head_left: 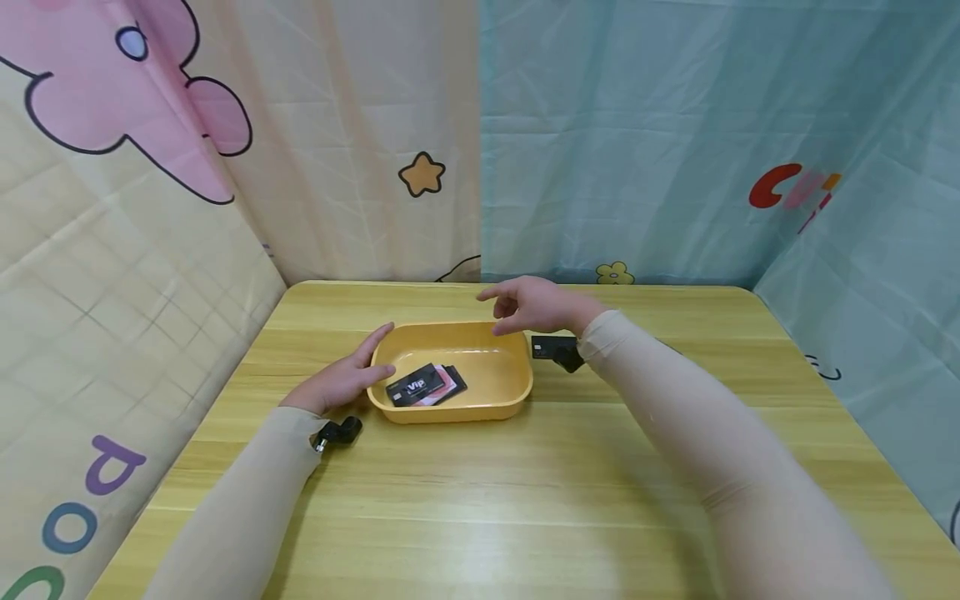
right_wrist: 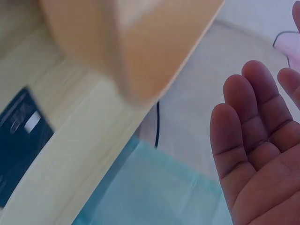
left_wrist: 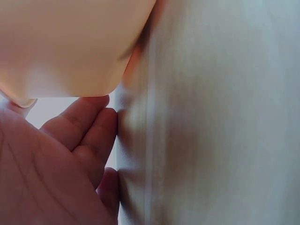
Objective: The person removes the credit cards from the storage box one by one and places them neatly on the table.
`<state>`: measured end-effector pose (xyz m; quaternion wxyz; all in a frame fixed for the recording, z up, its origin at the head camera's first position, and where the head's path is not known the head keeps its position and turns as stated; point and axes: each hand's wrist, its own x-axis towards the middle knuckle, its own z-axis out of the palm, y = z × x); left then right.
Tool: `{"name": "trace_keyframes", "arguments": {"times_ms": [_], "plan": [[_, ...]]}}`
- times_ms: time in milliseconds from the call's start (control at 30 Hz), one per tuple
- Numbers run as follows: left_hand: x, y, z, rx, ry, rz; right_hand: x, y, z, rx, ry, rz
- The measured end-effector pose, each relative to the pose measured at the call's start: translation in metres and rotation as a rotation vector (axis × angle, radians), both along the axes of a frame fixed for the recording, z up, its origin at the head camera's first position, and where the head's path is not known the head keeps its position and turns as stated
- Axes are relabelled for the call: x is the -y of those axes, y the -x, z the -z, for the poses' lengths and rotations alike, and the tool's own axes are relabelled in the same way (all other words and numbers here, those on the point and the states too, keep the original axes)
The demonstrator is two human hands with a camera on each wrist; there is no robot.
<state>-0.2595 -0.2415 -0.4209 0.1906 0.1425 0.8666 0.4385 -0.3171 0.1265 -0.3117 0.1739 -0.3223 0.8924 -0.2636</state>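
Note:
A yellow plastic tub point(head_left: 504, 402) stands mid-table and holds a black "Vip" card point(head_left: 416, 386) lying over a pink card point(head_left: 444, 385) and another black card point(head_left: 456, 379). My left hand point(head_left: 343, 379) rests with straight fingers against the tub's left rim; the left wrist view shows its fingers point(left_wrist: 79, 129) beside the tub's wall point(left_wrist: 70, 47). My right hand point(head_left: 531, 305) hovers above the tub's far right corner, fingers relaxed and holding nothing; its palm point(right_wrist: 262, 154) fills the right wrist view. A black card point(head_left: 550, 346) lies on the table right of the tub, also visible in the right wrist view point(right_wrist: 18, 140).
The wooden table point(head_left: 525, 500) has patterned curtain walls close on the left, back and right. Small black camera mounts sit at each wrist point(head_left: 339, 432) point(head_left: 567, 358). Bare tabletop stretches in front of the tub.

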Motion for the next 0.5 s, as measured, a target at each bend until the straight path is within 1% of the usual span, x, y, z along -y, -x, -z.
{"name": "trace_keyframes", "arguments": {"times_ms": [233, 500], "plan": [[0.000, 0.001, 0.002, 0.002, -0.012, 0.004, 0.044, -0.001, 0.010, 0.011, -0.031, -0.085], [0.000, 0.001, 0.001, 0.016, 0.005, -0.006, 0.073, 0.000, 0.025, 0.049, -0.059, -0.098]]}}
